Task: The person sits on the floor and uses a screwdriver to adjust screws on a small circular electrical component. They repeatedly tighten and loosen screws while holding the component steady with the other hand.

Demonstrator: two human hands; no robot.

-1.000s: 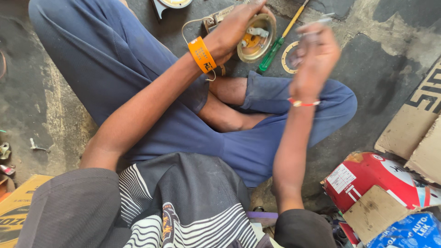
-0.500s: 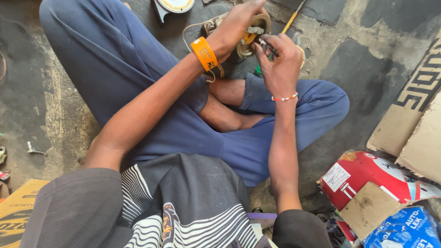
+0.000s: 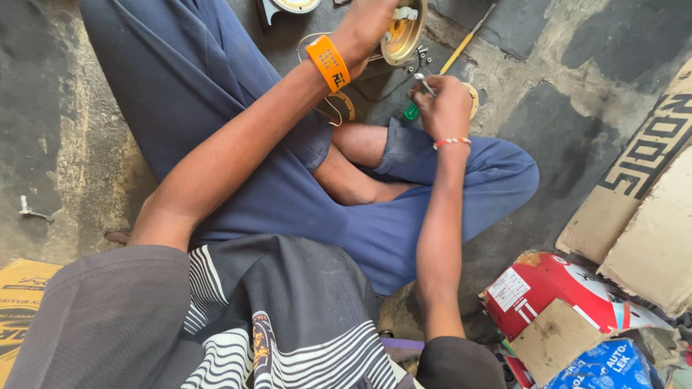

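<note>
- Right hand [image 3: 448,108] closed in a fist round a small silvery metal piece [image 3: 424,83], tip poking out above the knuckles toward the disc; beaded bracelet [image 3: 452,142] on that wrist.
- Metal piece looks thin, stiff and light (probably slick, easy to drop); pinching it near the base seems the safest hold.
- Left hand [image 3: 366,25] clamped on the round brass-coloured metal part [image 3: 404,32], fingers wrapped over its left rim, holding it tilted on edge at the top of the view, just above the floor [image 3: 548,94].
- Round part reads rigid and fairly heavy for its size, not fragile (rim grip suits it; the middle carries small fittings).
- Orange wristband [image 3: 328,63] on the left wrist.
- Yellow-shafted screwdriver [image 3: 461,49] lies on the floor just beside the right hand, green handle mostly hidden behind it.
- Small loose screws [image 3: 424,54] between disc and right hand.
- Farther out: cardboard [image 3: 641,209] and a red container [image 3: 555,288] at right.
</note>
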